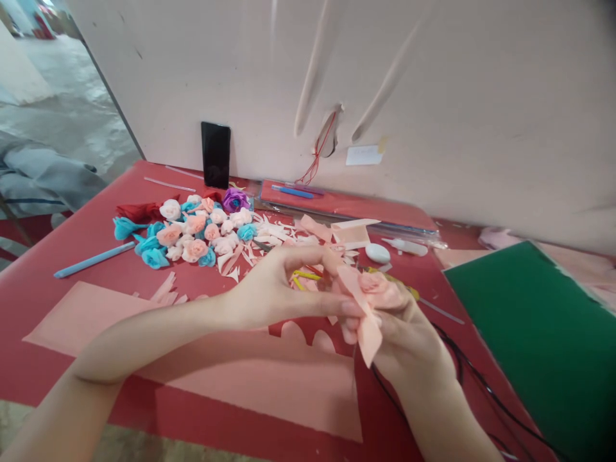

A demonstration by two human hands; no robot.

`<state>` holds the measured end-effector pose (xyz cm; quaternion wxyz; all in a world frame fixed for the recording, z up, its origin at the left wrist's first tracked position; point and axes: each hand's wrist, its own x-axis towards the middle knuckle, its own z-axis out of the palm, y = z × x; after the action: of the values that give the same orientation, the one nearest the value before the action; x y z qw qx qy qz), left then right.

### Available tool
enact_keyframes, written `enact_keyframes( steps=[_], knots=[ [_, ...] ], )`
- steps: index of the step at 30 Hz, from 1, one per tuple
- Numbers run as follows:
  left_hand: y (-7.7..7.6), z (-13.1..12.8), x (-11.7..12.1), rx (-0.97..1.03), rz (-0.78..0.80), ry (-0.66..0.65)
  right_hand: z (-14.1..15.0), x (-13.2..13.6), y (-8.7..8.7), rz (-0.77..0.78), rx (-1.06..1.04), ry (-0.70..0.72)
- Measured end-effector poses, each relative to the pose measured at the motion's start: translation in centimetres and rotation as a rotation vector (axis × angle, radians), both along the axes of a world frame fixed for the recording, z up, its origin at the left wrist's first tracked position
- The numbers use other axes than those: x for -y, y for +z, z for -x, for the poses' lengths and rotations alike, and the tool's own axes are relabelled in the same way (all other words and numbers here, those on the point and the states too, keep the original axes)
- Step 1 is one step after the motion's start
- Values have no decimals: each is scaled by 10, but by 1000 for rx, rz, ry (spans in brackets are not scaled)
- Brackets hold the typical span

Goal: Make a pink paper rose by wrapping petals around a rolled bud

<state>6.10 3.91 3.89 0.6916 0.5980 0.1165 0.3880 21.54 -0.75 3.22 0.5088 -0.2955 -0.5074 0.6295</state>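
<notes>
- Head view, your left hand (308, 285): it reaches in from the left, thumb and fingers pinching a peach strip (369, 337) against the flower's side.
- Head view, your right hand (416, 330): its fingers are curled around the base of 1 pink flower (380, 289), thumb pressed in near the strip. Both hands meet here, above the red table (29, 314).
- The flower is held up between your hands, with the strip's loose end hanging below it.
- Beneath your forearm and hands lies a large peach sheet (269, 385); a smaller peach sheet (91, 314) lies to its left.
- Beyond your left hand you have a pile of blue, white and peach flowers (195, 224), with 1 purple flower (235, 199) at its back edge. A light blue stick (94, 260) lies left of the pile, and pale scraps (272, 232) are strewn to its right.
- A black phone (216, 155) leans upright against the pale panel (433, 128); 1 blue pen (292, 192) lies right of it.
- Beyond your right hand are a white oval object (378, 253) and a white bottle (407, 246).
- To your right lies a green board (534, 327), with black cables (486, 385) near its lower left edge.
</notes>
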Motion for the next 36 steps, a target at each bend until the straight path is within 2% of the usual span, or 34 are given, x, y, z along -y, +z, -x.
enact_keyframes(
  steps=[4, 10, 13, 16, 21, 25, 28, 31, 36],
  knots=[
    [0, -2, 0, 38, 82, -32, 1, -1, 1, 8, 18, 8],
    [-3, -1, -2, 3, 12, -17, 4, -1, 3, 71, -3, 68],
    [-4, -2, -1, 34, 49, -60, 6, 0, 3, 130, -38, 65],
    [-5, -2, -3, 68, 42, -21, 7, 0, 1, 138, -48, 48],
    [-11, -1, -9, 58, -78, 47, 4, -2, -1, 71, 7, 53],
    [-16, 0, -8, 49, -57, 88, 1, -2, -1, 17, 23, 95],
    [-15, -2, -6, 62, -57, 157, 0, 1, 0, -51, 75, 17],
    [-14, -4, -6, 93, -121, 213, 0, 3, 0, -119, 133, -69],
    [-14, -5, -6, 104, -167, 194, 1, 5, -1, -115, 126, -59]
  ],
)
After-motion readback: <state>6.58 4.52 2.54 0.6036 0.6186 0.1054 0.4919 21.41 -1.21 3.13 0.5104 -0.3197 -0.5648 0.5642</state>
